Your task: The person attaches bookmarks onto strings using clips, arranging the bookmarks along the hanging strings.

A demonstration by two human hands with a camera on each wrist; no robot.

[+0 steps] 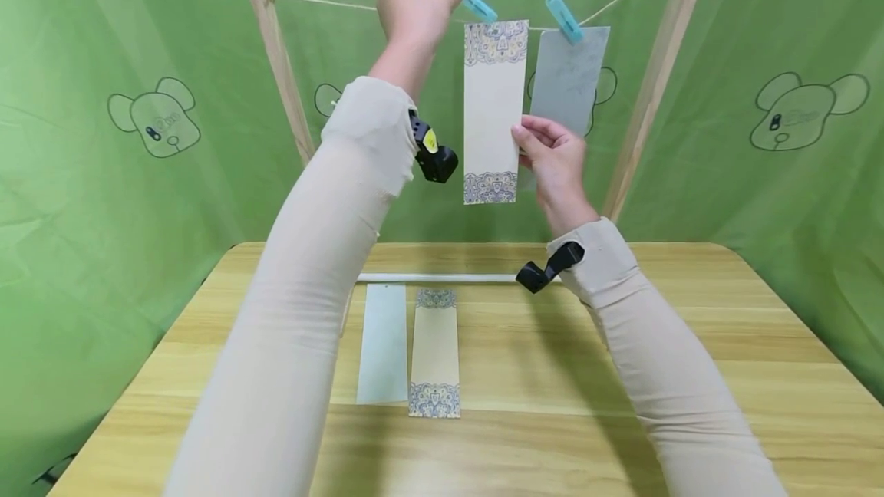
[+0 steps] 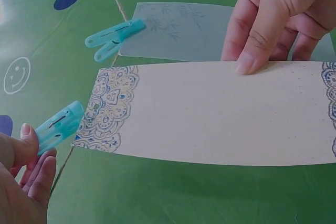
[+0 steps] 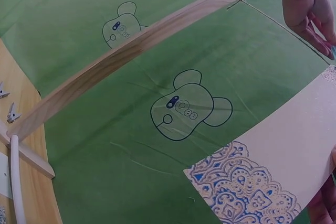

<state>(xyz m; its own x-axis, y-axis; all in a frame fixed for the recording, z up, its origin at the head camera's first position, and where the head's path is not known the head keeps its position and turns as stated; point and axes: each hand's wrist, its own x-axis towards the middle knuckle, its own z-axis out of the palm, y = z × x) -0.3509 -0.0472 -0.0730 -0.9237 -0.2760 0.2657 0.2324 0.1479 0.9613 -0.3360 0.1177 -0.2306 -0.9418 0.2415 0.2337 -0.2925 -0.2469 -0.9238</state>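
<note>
My left hand (image 1: 414, 10) pinches a light-blue clothespin (image 1: 479, 6) between thumb and fingers. The clothespin's tip is at the top edge of a cream paper card (image 1: 492, 117) with blue patterned ends. My right hand (image 1: 555, 163) pinches this card by its right edge, and the card hangs upright against the string (image 1: 321, 1). Whether the clothespin's jaws grip the card cannot be told. Just to the right, a second light-blue clothespin (image 2: 113, 39) fastens a grey-blue card (image 2: 178, 30) with a faint leaf print to the string.
Two wooden posts (image 1: 652, 75) hold the string's ends. On the table (image 1: 552, 436) lie a pale blue card (image 1: 383, 343) and another patterned cream card (image 1: 434, 343), near a white rod (image 1: 442, 278). Small metal clips (image 3: 13, 112) lie by one post's foot. A green cloth hangs behind.
</note>
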